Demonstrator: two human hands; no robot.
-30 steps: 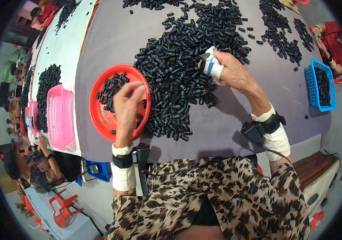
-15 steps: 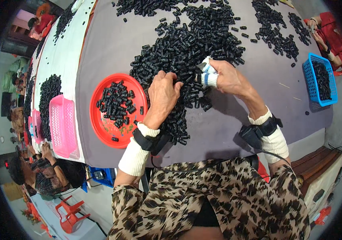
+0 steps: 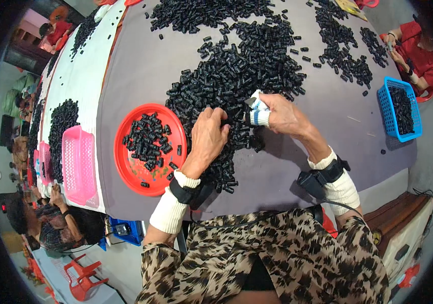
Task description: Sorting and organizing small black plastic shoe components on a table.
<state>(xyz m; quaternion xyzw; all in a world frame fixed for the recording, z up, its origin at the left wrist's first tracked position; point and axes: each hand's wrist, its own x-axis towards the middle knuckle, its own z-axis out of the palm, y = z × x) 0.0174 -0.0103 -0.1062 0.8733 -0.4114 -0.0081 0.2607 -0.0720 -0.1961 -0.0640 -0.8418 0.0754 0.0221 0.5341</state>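
Note:
My left hand (image 3: 207, 138) is closed with bent fingers at the near part of a heap of small black ribbed cylindrical pieces (image 3: 237, 63). Whatever it pinches is hidden by the fingers. Just to its right, my right hand (image 3: 286, 117) grips a small grey blade (image 3: 250, 102) together with a white cloth wrap (image 3: 260, 115) that has blue stripes. The blade's tip points left over the heap. Beside my left wrist lies a round red plate (image 3: 125, 175) with many loose black pieces on it.
A blue basket (image 3: 388, 114) with black pieces stands at the right table edge, near a person in red (image 3: 422, 63). To the left are a pink basket (image 3: 79, 169), another black heap (image 3: 64, 119) and a seated person (image 3: 57, 220). A cable runs between my wrist straps.
The view has shifted, so the table sits slightly lower in it. My right hand with the blade has come a little nearer and to the left; my left hand stays at the heap.

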